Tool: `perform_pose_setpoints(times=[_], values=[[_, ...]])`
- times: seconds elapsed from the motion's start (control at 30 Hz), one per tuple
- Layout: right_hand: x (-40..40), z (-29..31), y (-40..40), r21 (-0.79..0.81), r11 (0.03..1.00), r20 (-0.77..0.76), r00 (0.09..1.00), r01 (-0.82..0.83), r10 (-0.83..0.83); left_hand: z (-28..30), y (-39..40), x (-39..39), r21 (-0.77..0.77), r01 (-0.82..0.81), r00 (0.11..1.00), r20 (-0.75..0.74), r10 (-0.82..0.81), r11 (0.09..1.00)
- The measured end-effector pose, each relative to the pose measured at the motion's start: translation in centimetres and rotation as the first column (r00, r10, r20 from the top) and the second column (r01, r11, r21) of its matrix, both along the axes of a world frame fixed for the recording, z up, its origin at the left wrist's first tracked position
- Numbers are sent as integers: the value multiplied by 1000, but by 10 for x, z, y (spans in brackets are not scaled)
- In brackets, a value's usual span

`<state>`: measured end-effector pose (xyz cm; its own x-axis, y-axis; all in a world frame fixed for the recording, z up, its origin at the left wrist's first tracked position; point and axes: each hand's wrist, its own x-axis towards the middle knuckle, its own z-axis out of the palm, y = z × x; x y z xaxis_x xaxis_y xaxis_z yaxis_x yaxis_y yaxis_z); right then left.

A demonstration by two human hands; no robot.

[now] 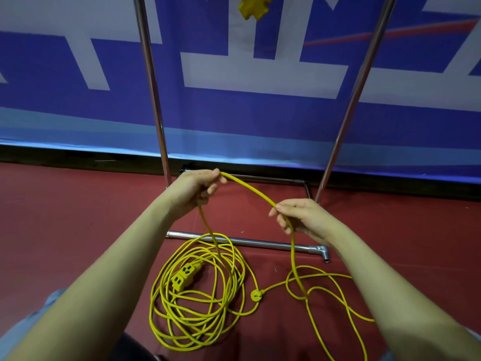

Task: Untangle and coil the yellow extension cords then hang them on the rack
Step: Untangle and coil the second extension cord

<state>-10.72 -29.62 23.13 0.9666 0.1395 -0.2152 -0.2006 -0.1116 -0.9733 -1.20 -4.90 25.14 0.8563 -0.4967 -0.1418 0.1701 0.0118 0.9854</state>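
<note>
Both hands are working above the red floor (pixel 78 230), in front of the metal rack (pixel 153 100). The left hand (pixel 197 188) is gripping the yellow extension cord (pixel 250 188), fingers curled round it, just in front of the rack's left upright. The right hand (pixel 299 217) is pinching the same cord between thumb and fingers, near the foot of the rack's right upright (pixel 356 100). The cord is arching between the two hands, clear of the floor.

From the left hand one strand is dropping into a loose tangled pile of cord (pixel 192 313) that is lying on the floor just on the near side of the rack's front base bar (pixel 260 242). A yellow multi-outlet socket block (pixel 184 276) is resting inside that pile. From the right hand another strand is falling to wide loops (pixel 328 285) that are sprawling on the floor to the right of the pile, also on the near side of the base bar. A round yellow plug (pixel 256 294) is lying between the pile and those loops.

A second yellow socket end (pixel 253 6) is hanging high between the rack's uprights, at the top edge of the view. A blue and white banner (pixel 260 113) is standing behind the rack.
</note>
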Motion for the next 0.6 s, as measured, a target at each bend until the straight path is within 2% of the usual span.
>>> perform_pose_setpoints(times=[0.07,0.13,0.17,0.27,0.33,0.47,0.6], values=[[0,4,-3,-27,998,54,997,50,-48,4,7,1,136,86,995,-57,-79,987],[2,10,-6,-15,996,87,993,83,-82,10,13,0,290,209,977,-104,-186,934],[3,13,-7,-10,995,98,990,102,-101,11,13,-2,315,245,969,-115,-220,917],[7,16,-6,26,986,129,978,165,-167,9,1,-9,164,219,972,-122,-200,962],[9,17,-3,47,983,138,974,176,-181,6,-11,-12,120,145,989,-49,-140,982],[9,21,0,-14,991,141,982,131,-128,5,-16,-11,389,-46,957,280,-70,920],[6,24,1,-78,993,126,989,93,-83,-1,-8,-8,440,-34,946,304,-114,897]])
